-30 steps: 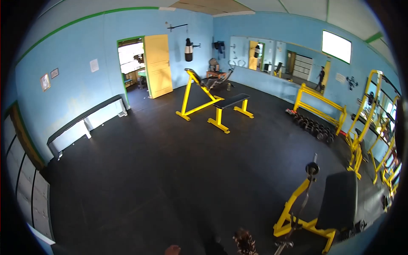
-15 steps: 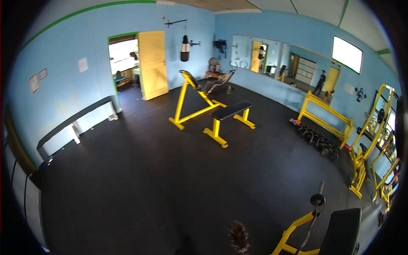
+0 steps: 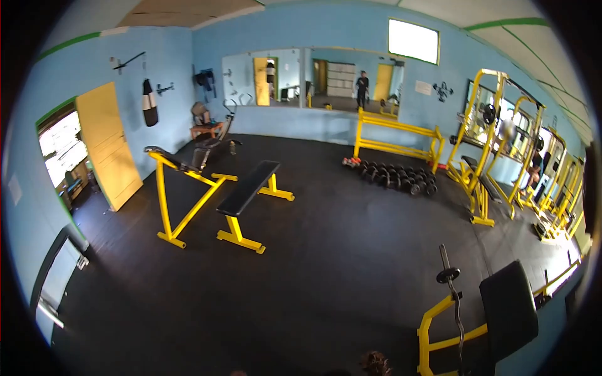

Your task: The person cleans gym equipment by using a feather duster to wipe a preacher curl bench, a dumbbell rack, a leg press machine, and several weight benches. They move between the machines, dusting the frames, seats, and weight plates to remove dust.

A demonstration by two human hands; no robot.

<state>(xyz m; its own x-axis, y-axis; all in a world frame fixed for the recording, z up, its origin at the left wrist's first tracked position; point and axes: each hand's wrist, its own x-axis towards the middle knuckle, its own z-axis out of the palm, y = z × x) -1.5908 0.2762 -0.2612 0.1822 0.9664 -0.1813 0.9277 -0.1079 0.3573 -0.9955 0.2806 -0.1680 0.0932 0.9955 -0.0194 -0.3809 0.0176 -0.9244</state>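
Neither of my hands shows in the head view. At the very bottom edge only a small dark tuft (image 3: 375, 363) pokes into the picture; I cannot tell what it is. Nearest to me, at the lower right, is a black padded bench on a yellow frame (image 3: 508, 310), with a barbell (image 3: 453, 294) leaning beside it. A flat black bench on yellow legs (image 3: 248, 188) stands mid-floor, next to a yellow incline frame (image 3: 182, 188).
Dumbbells (image 3: 395, 175) lie in a row on the black floor before a yellow rack (image 3: 395, 135). Yellow racks (image 3: 501, 144) line the right wall. A wall mirror (image 3: 313, 78) reflects a standing person (image 3: 362, 88). At the left are a yellow door (image 3: 108, 147) and a punching bag (image 3: 149, 94).
The view has swung to the right: the door and benches slid left, and the dumbbells and right-hand racks came into fuller view. A bit of hand at the bottom edge is gone.
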